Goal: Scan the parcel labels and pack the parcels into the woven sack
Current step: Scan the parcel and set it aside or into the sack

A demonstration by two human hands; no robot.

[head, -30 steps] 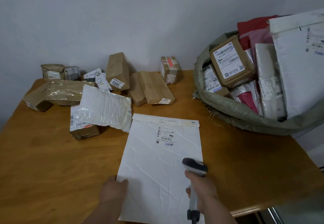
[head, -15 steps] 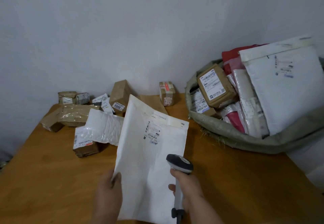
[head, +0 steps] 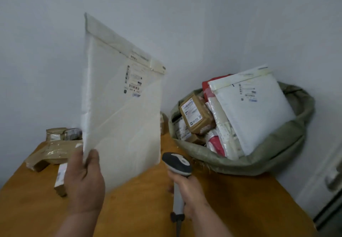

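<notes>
Head view shows the woven sack [head: 259,155] at about three o'clock on the bench [head: 231,199], its green rim rolled down and its mouth crowded with parcels: a large white padded mailer [head: 255,118] leaning at the back, a brown box [head: 195,114] with a printed label at the sack's left side, and red and white plastic bags packed between them. The white mailer [head: 120,110] being handled stands nearly upright in the air at twelve o'clock, label [head: 133,81] facing the camera, clear of the bench. The left hand [head: 84,183] pinches its lower left corner, thumb on the front face. The right hand [head: 187,190] is wrapped around the grip of the barcode scanner [head: 176,164] at five o'clock, the scanner head just beside the mailer's lower right corner (whether they touch cannot be told). Brown taped parcels [head: 53,151] lie at nine o'clock, partly hidden by the mailer. Half a second ago the mailer was tilted low over the bench; it is now lifted higher and steeper.
</notes>
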